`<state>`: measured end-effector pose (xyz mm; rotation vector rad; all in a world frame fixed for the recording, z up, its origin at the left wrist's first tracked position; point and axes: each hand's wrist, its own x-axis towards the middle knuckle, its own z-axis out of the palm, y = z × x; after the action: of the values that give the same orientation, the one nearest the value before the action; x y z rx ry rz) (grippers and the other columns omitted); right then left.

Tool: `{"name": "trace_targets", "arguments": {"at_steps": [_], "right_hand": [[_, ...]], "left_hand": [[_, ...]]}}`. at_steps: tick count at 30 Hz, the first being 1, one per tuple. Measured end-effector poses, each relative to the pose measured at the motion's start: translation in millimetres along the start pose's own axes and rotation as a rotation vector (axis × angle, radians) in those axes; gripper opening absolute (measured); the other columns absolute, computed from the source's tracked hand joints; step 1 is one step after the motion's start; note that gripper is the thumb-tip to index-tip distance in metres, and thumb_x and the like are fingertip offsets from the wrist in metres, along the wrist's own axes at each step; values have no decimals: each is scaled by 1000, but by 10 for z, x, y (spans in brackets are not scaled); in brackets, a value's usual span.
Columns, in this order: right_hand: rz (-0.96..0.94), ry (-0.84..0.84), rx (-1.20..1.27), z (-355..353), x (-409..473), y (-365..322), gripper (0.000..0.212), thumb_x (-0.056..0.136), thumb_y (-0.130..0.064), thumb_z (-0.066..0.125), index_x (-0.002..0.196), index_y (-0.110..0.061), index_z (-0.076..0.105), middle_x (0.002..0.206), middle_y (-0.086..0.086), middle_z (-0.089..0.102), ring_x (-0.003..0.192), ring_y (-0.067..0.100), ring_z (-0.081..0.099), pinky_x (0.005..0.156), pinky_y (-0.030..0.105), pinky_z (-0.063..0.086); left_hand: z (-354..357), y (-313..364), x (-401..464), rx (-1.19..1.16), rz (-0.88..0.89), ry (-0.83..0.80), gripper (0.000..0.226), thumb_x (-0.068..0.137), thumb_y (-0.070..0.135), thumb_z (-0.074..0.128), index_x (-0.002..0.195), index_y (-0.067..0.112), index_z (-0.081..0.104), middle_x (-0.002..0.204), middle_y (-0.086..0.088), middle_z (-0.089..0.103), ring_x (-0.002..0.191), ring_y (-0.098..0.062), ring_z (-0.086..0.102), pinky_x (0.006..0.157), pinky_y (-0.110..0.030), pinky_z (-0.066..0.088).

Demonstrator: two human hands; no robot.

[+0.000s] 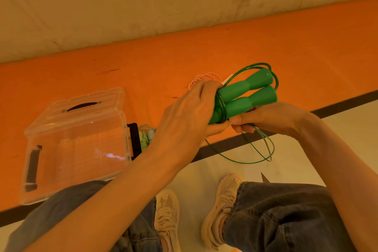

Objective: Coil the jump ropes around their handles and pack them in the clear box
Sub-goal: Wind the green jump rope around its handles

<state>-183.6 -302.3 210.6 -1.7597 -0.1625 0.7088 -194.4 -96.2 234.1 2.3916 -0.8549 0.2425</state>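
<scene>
Two green handles [244,96] lie side by side, held above the front edge of the orange mat [286,43]; left hand [190,116] wraps their lower ends, fingers curled round. Right hand [268,117] pinches the green rope [255,149] just under the handles; a few turns already circle the handles, slack loops hang below. Clear box [75,145] sits open near the mat's front left edge. Pale green rope [145,136] lies beside the box's black latch; pink rope [204,79] lies mid-mat, behind the left hand
</scene>
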Motion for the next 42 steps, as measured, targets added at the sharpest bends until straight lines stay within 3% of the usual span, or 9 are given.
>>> {"name": "trace_targets", "arguments": {"at_steps": [6, 11, 20, 24, 29, 34, 38, 42], "right_hand": [[-38, -25, 22, 10, 2, -14, 16, 83, -17, 63, 69, -20, 70, 65, 5, 59, 53, 10, 44, 56, 21, 41], [-10, -23, 69, 35, 12, -35, 9, 75, -25, 68, 72, -20, 75, 65, 4, 61, 54, 13, 43, 58, 20, 41], [17, -41, 61, 91, 11, -61, 27, 68, -34, 71, 88, -16, 78, 67, 7, 64, 57, 16, 42, 57, 15, 42], [28, -31, 46, 100, 0, -80, 19, 73, -28, 69, 85, -16, 78, 68, 6, 65, 58, 17, 42, 57, 16, 43], [42, -11, -21, 138, -18, -139, 32, 79, -27, 65, 88, 3, 73, 74, -2, 70, 58, 15, 42, 63, 17, 44], [69, -11, -70, 193, -47, -201, 17, 82, -31, 64, 79, -22, 78, 80, 12, 68, 58, 14, 46, 72, 30, 46], [44, 113, -86, 227, -97, -227, 18, 85, -19, 65, 99, -13, 75, 67, -2, 66, 54, 9, 52, 63, 22, 49], [-4, 341, -170, 283, -181, -251, 17, 85, -14, 68, 101, -18, 70, 61, -2, 65, 49, 9, 54, 49, 17, 46]], "left_hand": [[-6, 0, -8, -2, -39, -23, 55, 78, 32, 77, 124, 14, 51, 112, -4, 55, 86, -20, 59, 56, -42, 51], [8, -34, 4, 14, -99, -8, 62, 77, 39, 76, 128, 15, 50, 117, -4, 54, 88, -24, 60, 56, -32, 44], [-13, -59, 11, -14, -159, -31, 60, 78, 47, 69, 126, 19, 48, 118, -3, 46, 83, -25, 59, 61, -42, 51], [-9, -67, 11, -16, -164, -48, 58, 81, 45, 69, 128, 19, 44, 112, 2, 57, 89, -24, 60, 62, -36, 43], [-5, -99, 5, -29, -167, -44, 63, 81, 49, 67, 132, 21, 41, 118, 4, 57, 93, -24, 60, 68, -42, 48], [0, -118, -3, -74, -163, -47, 69, 81, 51, 66, 138, 24, 40, 127, 7, 54, 101, -19, 58, 74, -41, 48], [-19, -198, 27, -64, -197, -51, 73, 80, 51, 66, 141, 26, 36, 126, 3, 54, 106, -22, 57, 79, -44, 48], [-77, -289, 38, -13, -248, -23, 71, 80, 51, 66, 139, 27, 35, 122, 4, 56, 101, -22, 58, 71, -33, 38]]}}
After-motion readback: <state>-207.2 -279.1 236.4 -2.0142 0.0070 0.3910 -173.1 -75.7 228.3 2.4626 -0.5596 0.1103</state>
